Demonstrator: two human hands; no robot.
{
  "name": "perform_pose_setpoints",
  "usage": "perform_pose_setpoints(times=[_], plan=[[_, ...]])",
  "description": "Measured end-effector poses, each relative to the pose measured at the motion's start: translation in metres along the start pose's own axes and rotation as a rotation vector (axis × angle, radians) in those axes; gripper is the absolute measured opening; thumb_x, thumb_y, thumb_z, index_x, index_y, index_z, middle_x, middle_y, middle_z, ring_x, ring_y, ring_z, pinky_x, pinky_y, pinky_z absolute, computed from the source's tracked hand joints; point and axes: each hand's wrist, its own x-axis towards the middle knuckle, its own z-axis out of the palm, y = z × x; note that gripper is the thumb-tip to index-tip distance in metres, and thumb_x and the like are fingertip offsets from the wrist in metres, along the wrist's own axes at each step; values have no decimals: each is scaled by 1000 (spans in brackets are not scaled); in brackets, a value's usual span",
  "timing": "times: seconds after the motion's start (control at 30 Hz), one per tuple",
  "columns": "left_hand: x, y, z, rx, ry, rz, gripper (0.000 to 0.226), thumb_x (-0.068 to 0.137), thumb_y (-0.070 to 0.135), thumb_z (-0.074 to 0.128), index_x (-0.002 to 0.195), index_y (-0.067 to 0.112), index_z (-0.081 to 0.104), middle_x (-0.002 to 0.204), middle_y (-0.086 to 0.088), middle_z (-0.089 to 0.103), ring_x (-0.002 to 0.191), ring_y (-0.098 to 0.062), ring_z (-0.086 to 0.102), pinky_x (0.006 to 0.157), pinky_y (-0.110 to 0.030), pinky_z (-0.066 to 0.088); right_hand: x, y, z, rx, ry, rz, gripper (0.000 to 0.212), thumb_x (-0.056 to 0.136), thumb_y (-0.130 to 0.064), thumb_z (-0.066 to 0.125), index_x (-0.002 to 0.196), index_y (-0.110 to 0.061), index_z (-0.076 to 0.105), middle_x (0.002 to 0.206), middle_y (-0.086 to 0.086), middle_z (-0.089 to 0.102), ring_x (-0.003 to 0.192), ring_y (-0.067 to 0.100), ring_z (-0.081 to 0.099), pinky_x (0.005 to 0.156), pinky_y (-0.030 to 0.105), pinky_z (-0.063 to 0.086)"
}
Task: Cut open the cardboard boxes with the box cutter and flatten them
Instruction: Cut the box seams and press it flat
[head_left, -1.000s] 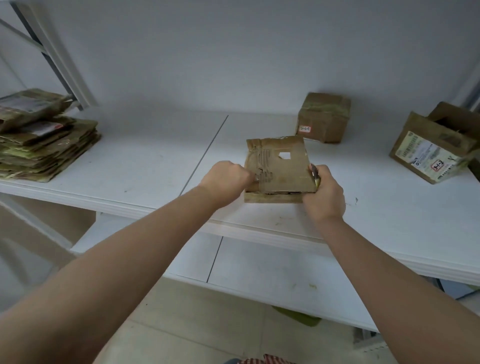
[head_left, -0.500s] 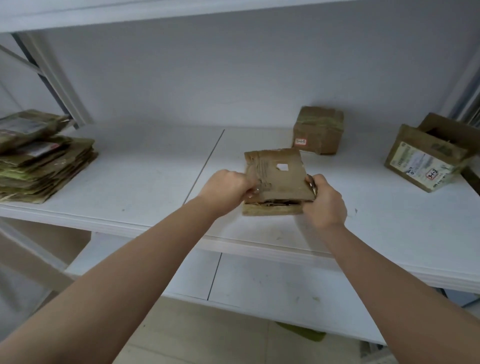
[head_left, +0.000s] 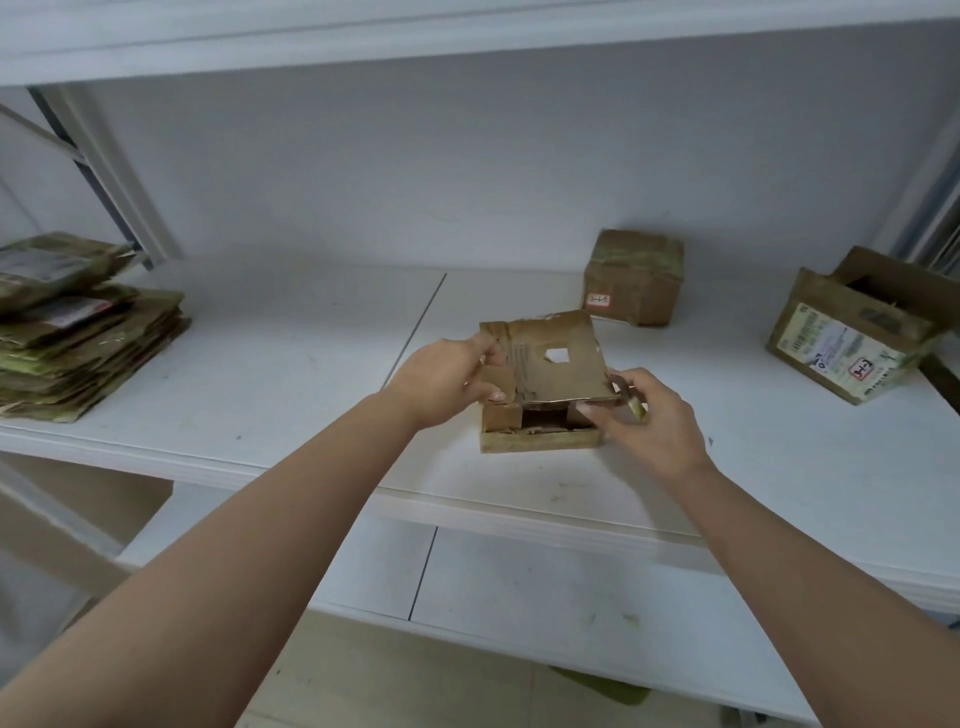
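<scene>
A small brown cardboard box (head_left: 540, 439) sits on the white shelf (head_left: 291, 374) near its front edge. Its top panel (head_left: 550, 364), with a square hole in it, is lifted and the dark inside shows below. My left hand (head_left: 441, 379) pinches the box's left flap between thumb and fingers. At the right corner of the raised panel is my right hand (head_left: 649, 426), its fingers curled round a box cutter (head_left: 635, 406) of which only a yellowish end and a bit of metal show.
A sealed brown box (head_left: 634, 286) stands at the back of the shelf. An open box with a printed label (head_left: 852, 332) lies tilted at the right. A stack of flattened cardboard (head_left: 78, 332) fills the left end. A lower shelf (head_left: 519, 587) juts out below.
The top panel has risen, so the inside of the box now shows. Both hands have shifted slightly apart along its edges, and the view has tilted up.
</scene>
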Motion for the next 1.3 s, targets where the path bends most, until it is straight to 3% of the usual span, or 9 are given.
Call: perform_pose_setpoints(times=[0.13, 0.23, 0.3, 0.4, 0.53, 0.67, 0.8, 0.97, 1.3], plan=[[-4, 0, 6, -124, 56, -39, 39, 87, 28, 68, 117, 16, 47, 88, -2, 66, 78, -15, 57, 72, -28, 42, 6, -11, 4, 19, 72, 66, 49, 72, -69, 61, 83, -22, 54, 81, -8, 59, 81, 16, 56, 65, 33, 43], [-8, 2, 12, -105, 93, -10, 44, 87, 24, 67, 124, 18, 44, 98, 3, 63, 71, -3, 55, 79, -30, 46, 13, -22, 13, -58, 142, 165, 53, 74, -69, 60, 88, -19, 49, 80, -6, 56, 78, 19, 55, 59, 30, 40], [-13, 1, 17, -89, 114, 20, 52, 87, 21, 67, 133, 22, 43, 127, 0, 52, 95, -8, 60, 89, -30, 48, 17, -25, 19, -93, 149, 206, 51, 77, -64, 62, 96, -19, 49, 87, -5, 58, 80, 20, 56, 62, 30, 42], [-16, 7, 23, -40, 199, 155, 61, 87, 9, 57, 144, 21, 38, 156, -7, 22, 142, -25, 27, 110, -35, 31, 19, -24, 24, -97, 172, 212, 49, 78, -62, 62, 97, -18, 49, 88, -3, 57, 80, 20, 56, 60, 29, 40], [-10, 16, 38, 67, 0, 207, 56, 98, 18, 41, 151, 21, 23, 161, -2, 8, 148, -25, -3, 117, -42, 7, 16, -17, 23, -71, 172, 182, 56, 76, -68, 59, 93, -16, 50, 83, -4, 56, 77, 19, 55, 58, 29, 38], [-2, 6, 56, 117, -54, 115, 54, 102, 30, 37, 152, 29, 16, 160, 4, 13, 148, -21, 7, 118, -40, 17, -5, 3, 19, 25, 243, 98, 43, 80, -59, 61, 92, -19, 51, 84, -8, 58, 78, 14, 54, 61, 28, 40], [8, -5, 52, 175, -54, 183, 55, 100, 35, 41, 150, 37, 18, 157, 10, 21, 145, -21, 18, 115, -42, 23, -28, 18, 30, -227, 153, -238, 14, 90, -33, 60, 93, -20, 63, 90, -7, 61, 72, 17, 57, 57, 26, 42], [11, -18, 48, -110, -148, 191, 57, 98, 25, 50, 147, 38, 24, 157, 10, 20, 146, -19, 14, 118, -35, 10, -32, 1, 52, -490, -190, -315, 48, 93, -30, 51, 140, -30, 40, 142, -13, 42, 108, 17, 58, 79, 32, 49], [8, -15, 40, -79, -184, 188, 57, 99, 28, 48, 150, 35, 23, 158, 9, 19, 144, -20, 17, 118, -38, 13, -34, -1, 56, -563, -165, -287, 32, 94, -41, 50, 125, -37, 54, 123, -18, 53, 95, 17, 61, 67, 25, 45]])
